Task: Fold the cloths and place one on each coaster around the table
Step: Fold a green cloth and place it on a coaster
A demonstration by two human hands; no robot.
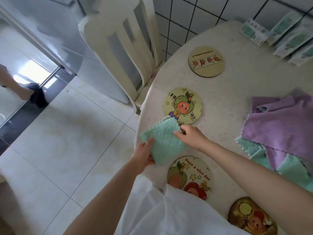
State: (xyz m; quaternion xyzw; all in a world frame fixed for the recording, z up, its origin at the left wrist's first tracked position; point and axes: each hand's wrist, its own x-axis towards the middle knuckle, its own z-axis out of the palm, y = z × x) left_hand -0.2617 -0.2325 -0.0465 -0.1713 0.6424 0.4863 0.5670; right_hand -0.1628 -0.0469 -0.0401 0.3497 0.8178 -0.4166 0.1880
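At the left edge of the counter point(228, 92), a folded green cloth point(162, 141) was held between both hands. The left hand point(144, 156) gripped its near left corner, thumb on top and fingers curled beneath. The right hand point(192, 136) pinched the cloth's right edge with curled fingers. The cloth lay between two round coasters: its far corner overlapped the near rim of the green-helmet coaster point(183, 104), and its near corner came just short of the "Have a nice day" coaster point(191, 173). Whether it rested on the counter or hung just above it could not be told. A third coaster point(205, 61), printed with a strip of small figures, sat farther along, and a dark coaster point(252, 216) sat nearest, partly out of view. To the right, well apart from the hands, a loose pile of cloths point(284, 126) lay unfolded, purple ones over green ones. A cream chair point(122, 48) stood at the counter's far left, and boxed packets point(288, 38) lined the far right by the tiled wall. On the floor to the left showed another person's foot in a dark slipper point(37, 95).
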